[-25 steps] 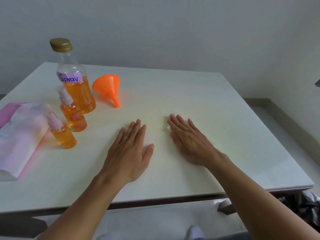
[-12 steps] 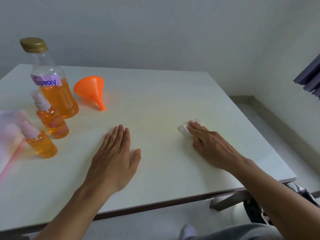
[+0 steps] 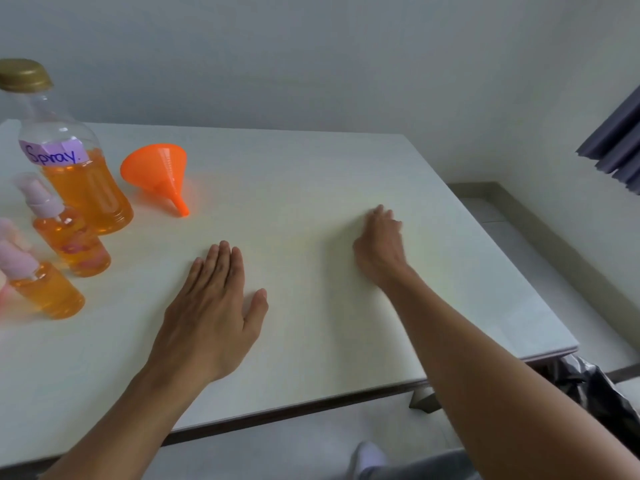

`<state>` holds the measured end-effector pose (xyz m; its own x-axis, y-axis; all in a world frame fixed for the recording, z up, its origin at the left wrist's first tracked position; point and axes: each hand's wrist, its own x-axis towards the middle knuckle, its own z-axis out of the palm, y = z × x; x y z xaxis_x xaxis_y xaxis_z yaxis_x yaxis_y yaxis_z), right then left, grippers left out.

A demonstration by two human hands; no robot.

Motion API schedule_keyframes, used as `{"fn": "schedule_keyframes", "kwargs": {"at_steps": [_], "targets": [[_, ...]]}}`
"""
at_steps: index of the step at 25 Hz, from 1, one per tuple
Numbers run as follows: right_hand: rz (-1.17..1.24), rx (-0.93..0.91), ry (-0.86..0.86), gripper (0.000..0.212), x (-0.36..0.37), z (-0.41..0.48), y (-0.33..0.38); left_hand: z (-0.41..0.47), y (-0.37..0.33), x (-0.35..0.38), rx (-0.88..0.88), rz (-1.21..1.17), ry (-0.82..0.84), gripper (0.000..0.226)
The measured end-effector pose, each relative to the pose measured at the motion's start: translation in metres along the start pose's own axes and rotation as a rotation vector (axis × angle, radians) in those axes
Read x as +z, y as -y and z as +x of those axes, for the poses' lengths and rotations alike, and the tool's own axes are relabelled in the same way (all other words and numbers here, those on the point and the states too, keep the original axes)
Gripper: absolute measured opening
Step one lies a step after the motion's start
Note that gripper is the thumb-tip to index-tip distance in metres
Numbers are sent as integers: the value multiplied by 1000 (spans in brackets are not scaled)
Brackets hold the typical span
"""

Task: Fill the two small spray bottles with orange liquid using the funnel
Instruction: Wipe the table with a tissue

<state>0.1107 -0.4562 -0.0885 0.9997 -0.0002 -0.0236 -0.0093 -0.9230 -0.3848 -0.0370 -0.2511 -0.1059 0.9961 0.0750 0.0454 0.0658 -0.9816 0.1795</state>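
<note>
Here, conical orange plastic funnel (image 3: 157, 169) — smooth pale table (image 3: 311, 181), clear gold-capped bottle (image 3: 81, 192)

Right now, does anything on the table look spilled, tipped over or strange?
Only the orange funnel lies on its side, beside the big bottle. The two small spray bottles stand upright, capped. No spill shows.

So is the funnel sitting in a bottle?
No, the funnel lies on its side on the table, right of the big bottle.
</note>
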Motion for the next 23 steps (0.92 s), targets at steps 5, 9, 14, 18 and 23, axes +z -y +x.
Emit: {"fn": "schedule_keyframes", "kwargs": {"at_steps": [5,9,14,18,23], "targets": [[-32,-573,194,73,30,-41,57,-1,3,0,8,-18,-6,90],[-61,-527,133,80,3,-15,-27,0,5,3,11,-16,-3,87],[-157,177,-81,54,-42,41,-85,0,0,2,-3,-30,-22,86],[-44,-61,6,59,1,48,6,1,1,2,-1,-51,-24,82],[-100,-699,203,71,41,-43,75,1,5,2,29,-56,-49,86]]}}
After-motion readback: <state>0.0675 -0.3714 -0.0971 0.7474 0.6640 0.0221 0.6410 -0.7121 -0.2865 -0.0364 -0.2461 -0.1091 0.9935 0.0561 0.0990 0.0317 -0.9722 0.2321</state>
